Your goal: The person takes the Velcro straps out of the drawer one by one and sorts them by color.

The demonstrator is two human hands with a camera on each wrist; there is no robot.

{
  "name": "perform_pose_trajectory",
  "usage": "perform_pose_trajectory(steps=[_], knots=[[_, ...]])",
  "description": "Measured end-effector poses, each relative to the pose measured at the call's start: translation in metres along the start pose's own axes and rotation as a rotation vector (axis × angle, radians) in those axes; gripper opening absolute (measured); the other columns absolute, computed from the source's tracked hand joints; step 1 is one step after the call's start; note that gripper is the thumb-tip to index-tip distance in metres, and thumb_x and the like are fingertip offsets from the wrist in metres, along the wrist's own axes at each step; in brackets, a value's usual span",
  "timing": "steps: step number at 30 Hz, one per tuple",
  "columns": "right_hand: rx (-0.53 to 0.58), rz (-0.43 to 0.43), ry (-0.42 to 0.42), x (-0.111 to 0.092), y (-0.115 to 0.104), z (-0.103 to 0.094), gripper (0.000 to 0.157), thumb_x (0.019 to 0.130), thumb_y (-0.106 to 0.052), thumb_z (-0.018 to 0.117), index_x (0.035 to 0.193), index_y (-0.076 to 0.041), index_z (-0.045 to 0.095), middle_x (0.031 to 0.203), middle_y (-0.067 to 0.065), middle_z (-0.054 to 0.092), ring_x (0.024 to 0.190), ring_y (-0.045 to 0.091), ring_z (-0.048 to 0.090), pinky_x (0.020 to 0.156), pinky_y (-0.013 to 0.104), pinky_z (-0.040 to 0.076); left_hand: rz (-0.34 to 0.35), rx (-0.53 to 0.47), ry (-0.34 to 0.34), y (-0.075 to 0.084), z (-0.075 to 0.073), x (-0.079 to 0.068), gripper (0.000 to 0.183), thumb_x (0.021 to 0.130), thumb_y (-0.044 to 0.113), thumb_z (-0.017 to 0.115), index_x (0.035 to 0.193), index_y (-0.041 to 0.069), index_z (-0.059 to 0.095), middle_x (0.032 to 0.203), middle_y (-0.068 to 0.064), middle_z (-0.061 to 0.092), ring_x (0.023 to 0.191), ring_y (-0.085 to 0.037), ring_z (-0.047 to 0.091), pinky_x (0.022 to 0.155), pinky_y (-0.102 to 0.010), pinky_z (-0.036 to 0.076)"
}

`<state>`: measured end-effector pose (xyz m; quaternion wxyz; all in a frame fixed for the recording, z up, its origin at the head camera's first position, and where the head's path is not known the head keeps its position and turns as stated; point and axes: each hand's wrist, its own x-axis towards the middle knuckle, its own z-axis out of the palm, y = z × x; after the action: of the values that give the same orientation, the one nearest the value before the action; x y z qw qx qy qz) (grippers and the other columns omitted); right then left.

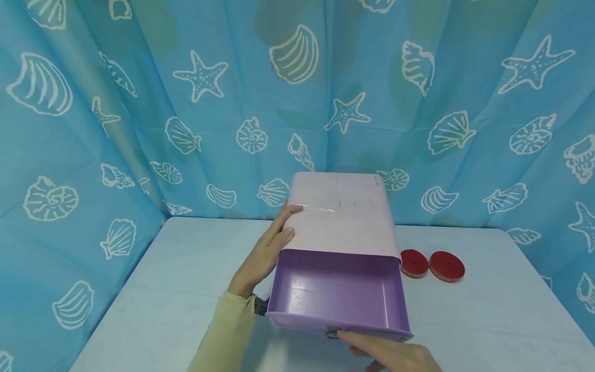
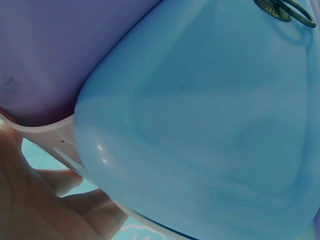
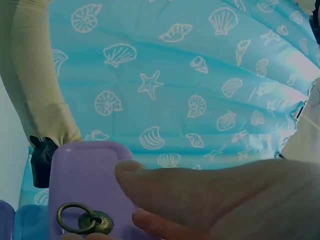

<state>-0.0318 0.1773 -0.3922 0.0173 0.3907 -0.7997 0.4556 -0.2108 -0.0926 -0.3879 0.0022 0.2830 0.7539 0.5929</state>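
A small pale pink drawer cabinet [image 1: 341, 217] stands on the table, with its purple drawer [image 1: 337, 289] pulled out toward me; the drawer's visible interior holds nothing. My left hand [image 1: 267, 253] rests against the cabinet's left side, its fingertips on the top edge. At the drawer's front, my right hand [image 1: 390, 351] has its fingers by the metal ring pull [image 3: 75, 217]. The right thumb lies straight near the purple front, and the other fingers are mostly hidden. Below the purple drawer, a blue drawer front [image 2: 200, 115] fills the left wrist view.
Two flat red rolls [image 1: 447, 266] lie side by side, right of the cabinet. A pale cloth covers the table [image 1: 488, 310]. Behind it hangs a blue curtain [image 1: 251, 93] with white shells and starfish.
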Motion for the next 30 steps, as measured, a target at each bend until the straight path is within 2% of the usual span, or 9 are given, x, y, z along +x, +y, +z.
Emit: perform_pose_trajectory(steps=[4,9,13,18,20,24,28,30], knots=[[0.047,0.069,-0.044,0.000,0.003,0.001,0.069,0.089,-0.017,0.078,0.150,-0.016,0.045,0.136,0.016,0.062,0.105,0.018,0.070,0.070,0.025,0.058,-0.003,0.004,0.002,0.001,0.000,0.000,0.045,0.109,0.034,0.037,0.153,0.027,0.037,0.168,0.007,0.004,0.153,-0.013,0.001,0.120,-0.056,0.009],[0.055,0.134,-0.090,0.002,0.007,0.002,0.068,0.090,-0.020,0.078,0.149,-0.013,0.045,0.135,0.021,0.059,0.104,0.016,0.070,0.070,0.025,0.058,-0.004,-0.001,0.003,-0.001,0.001,0.001,0.045,0.108,0.034,0.037,0.153,0.028,0.038,0.168,0.007,0.004,0.153,-0.013,0.001,0.120,-0.057,0.008],[0.042,0.129,-0.074,0.003,0.010,0.006,0.067,0.088,-0.018,0.079,0.147,-0.009,0.047,0.131,0.024,0.059,0.103,0.013,0.069,0.070,0.025,0.058,-0.003,-0.004,0.002,-0.002,0.000,0.001,0.044,0.109,0.034,0.037,0.152,0.027,0.039,0.168,0.006,0.004,0.153,-0.014,0.001,0.120,-0.057,0.008],[-0.092,0.040,0.049,0.004,0.010,0.017,0.062,0.085,-0.021,0.082,0.138,-0.004,0.054,0.119,0.017,0.065,0.096,0.008,0.068,0.067,0.020,0.056,-0.002,-0.002,0.002,-0.002,0.000,0.001,0.045,0.109,0.034,0.037,0.153,0.026,0.038,0.168,0.005,0.004,0.153,-0.015,0.001,0.120,-0.058,0.008],[-0.143,0.052,0.101,0.004,0.007,0.021,0.060,0.084,-0.025,0.084,0.134,-0.005,0.058,0.113,0.011,0.066,0.092,0.007,0.068,0.066,0.020,0.056,-0.001,-0.006,0.002,-0.002,0.000,0.001,0.046,0.109,0.034,0.037,0.153,0.025,0.038,0.168,0.004,0.004,0.153,-0.015,0.001,0.120,-0.058,0.008],[-0.187,0.129,0.200,0.007,-0.002,0.029,0.055,0.080,-0.027,0.087,0.126,-0.009,0.063,0.105,0.002,0.067,0.087,0.002,0.066,0.065,0.021,0.056,0.002,-0.020,0.002,-0.002,-0.001,0.001,0.046,0.109,0.033,0.037,0.153,0.024,0.038,0.168,0.005,0.005,0.153,-0.015,0.001,0.120,-0.057,0.008],[-0.295,0.097,0.371,0.016,-0.013,0.039,0.051,0.073,-0.017,0.091,0.117,-0.014,0.067,0.098,-0.011,0.064,0.080,-0.001,0.063,0.065,0.013,0.051,0.010,-0.025,0.004,-0.002,-0.001,0.001,0.045,0.109,0.031,0.038,0.153,0.023,0.038,0.168,0.005,0.005,0.153,-0.015,0.002,0.120,-0.056,0.008],[-0.355,0.069,0.450,0.021,-0.016,0.043,0.040,0.079,-0.022,0.088,0.114,-0.017,0.069,0.096,-0.015,0.062,0.077,-0.002,0.061,0.064,0.009,0.048,0.014,-0.025,0.005,-0.001,-0.001,0.001,0.046,0.109,0.031,0.038,0.153,0.023,0.038,0.168,0.004,0.006,0.153,-0.015,0.002,0.120,-0.056,0.008]])
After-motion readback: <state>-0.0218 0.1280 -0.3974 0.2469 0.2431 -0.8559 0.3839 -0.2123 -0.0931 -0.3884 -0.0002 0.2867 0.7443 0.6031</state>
